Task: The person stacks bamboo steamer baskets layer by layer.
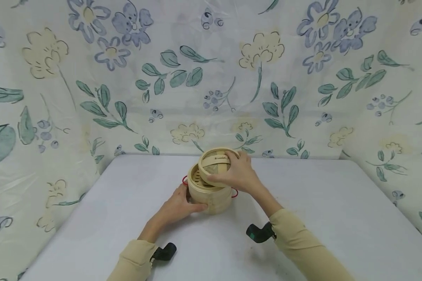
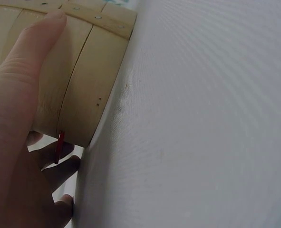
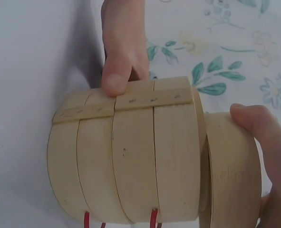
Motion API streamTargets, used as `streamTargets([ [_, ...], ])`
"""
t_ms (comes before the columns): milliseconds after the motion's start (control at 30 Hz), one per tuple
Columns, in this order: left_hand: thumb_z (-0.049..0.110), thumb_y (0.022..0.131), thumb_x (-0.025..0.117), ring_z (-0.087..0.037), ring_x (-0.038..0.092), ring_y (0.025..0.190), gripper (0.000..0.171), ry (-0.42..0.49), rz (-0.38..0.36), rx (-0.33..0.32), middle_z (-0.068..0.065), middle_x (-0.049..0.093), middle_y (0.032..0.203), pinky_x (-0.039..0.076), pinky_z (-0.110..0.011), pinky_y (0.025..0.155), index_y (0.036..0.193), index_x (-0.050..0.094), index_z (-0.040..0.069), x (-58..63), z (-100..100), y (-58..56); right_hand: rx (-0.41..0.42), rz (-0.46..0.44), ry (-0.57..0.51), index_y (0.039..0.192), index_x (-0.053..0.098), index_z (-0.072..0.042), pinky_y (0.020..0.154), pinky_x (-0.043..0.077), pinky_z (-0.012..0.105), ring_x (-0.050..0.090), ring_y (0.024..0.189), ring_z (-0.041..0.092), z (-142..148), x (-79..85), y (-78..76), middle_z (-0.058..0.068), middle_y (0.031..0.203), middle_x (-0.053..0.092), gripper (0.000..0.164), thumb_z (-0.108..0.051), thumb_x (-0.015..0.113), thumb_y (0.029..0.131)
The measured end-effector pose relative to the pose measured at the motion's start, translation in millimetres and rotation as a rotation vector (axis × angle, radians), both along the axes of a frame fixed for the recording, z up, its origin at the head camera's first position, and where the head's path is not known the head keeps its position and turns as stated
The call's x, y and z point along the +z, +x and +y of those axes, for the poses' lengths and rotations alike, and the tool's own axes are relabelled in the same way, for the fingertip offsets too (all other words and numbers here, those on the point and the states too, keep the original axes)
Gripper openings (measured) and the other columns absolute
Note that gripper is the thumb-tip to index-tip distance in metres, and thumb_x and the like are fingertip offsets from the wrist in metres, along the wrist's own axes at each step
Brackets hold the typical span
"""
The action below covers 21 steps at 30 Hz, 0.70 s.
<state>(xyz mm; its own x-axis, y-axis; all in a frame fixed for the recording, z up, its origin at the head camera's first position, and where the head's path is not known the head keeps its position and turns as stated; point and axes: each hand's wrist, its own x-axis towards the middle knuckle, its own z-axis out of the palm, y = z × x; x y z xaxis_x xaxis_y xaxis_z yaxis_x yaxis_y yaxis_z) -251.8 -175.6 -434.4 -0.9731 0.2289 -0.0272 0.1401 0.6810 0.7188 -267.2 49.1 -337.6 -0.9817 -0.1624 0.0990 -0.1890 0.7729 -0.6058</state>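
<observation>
A round bamboo steamer basket stands on the table, with red loops on its sides. My left hand grips its left side low down; the thumb lies across the front wall, and the other fingers reach round behind near a red loop. Above it my right hand holds the bamboo lid by its edge. The lid sits tilted and off-centre over the rim, so part of the slotted inside shows at the left. In the right wrist view the lid's side stands out from the basket.
A white table lies under the steamer. Behind it hangs a flowered cloth, which also runs along both sides. A black wrist camera is worn on the left wrist, and another black camera on the right.
</observation>
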Motion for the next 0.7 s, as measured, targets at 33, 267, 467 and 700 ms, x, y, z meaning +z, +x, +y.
streamTargets([
  [33, 0.061, 0.073, 0.079, -0.035, 0.037, 0.139, 0.111, -0.001, 0.001, 0.001, -0.021, 0.039, 0.147, 0.032, -0.056, 0.112, 0.151, 0.026, 0.002, 0.3, -0.1, -0.2, 0.000, 0.002, -0.001, 0.151, 0.037, -0.012, 0.098, 0.044, 0.061, 0.027, 0.137, 0.038, -1.3, 0.2, 0.1, 0.024, 0.151, 0.025, 0.106, -0.062, 0.080, 0.068],
  [267, 0.063, 0.072, 0.078, -0.037, 0.035, 0.141, 0.115, -0.007, -0.008, -0.003, -0.023, 0.037, 0.150, 0.031, -0.057, 0.112, 0.152, 0.024, 0.000, -1.6, 1.0, -1.3, -0.030, -0.002, -0.005, 0.152, 0.038, -0.012, 0.097, 0.045, 0.061, 0.027, 0.138, 0.039, -6.0, 0.4, 2.6, 0.024, 0.153, 0.023, 0.106, -0.061, 0.080, 0.068],
  [467, 0.065, 0.071, 0.078, -0.035, 0.034, 0.141, 0.116, -0.010, -0.014, -0.006, -0.020, 0.036, 0.151, 0.032, -0.057, 0.112, 0.153, 0.023, 0.003, -2.9, 1.1, -1.1, -0.046, -0.004, -0.012, 0.152, 0.038, -0.013, 0.096, 0.047, 0.059, 0.028, 0.138, 0.039, -11.5, -1.0, 5.0, 0.024, 0.153, 0.023, 0.107, -0.063, 0.080, 0.068],
  [700, 0.064, 0.072, 0.077, -0.035, 0.035, 0.140, 0.113, -0.004, -0.003, -0.010, -0.019, 0.037, 0.150, 0.033, -0.058, 0.111, 0.152, 0.024, 0.005, -1.3, 0.0, -2.5, -0.051, 0.012, -0.023, 0.151, 0.040, -0.014, 0.092, 0.048, 0.058, 0.032, 0.133, 0.039, -18.7, -0.9, 3.4, 0.023, 0.150, 0.027, 0.105, -0.064, 0.079, 0.067],
])
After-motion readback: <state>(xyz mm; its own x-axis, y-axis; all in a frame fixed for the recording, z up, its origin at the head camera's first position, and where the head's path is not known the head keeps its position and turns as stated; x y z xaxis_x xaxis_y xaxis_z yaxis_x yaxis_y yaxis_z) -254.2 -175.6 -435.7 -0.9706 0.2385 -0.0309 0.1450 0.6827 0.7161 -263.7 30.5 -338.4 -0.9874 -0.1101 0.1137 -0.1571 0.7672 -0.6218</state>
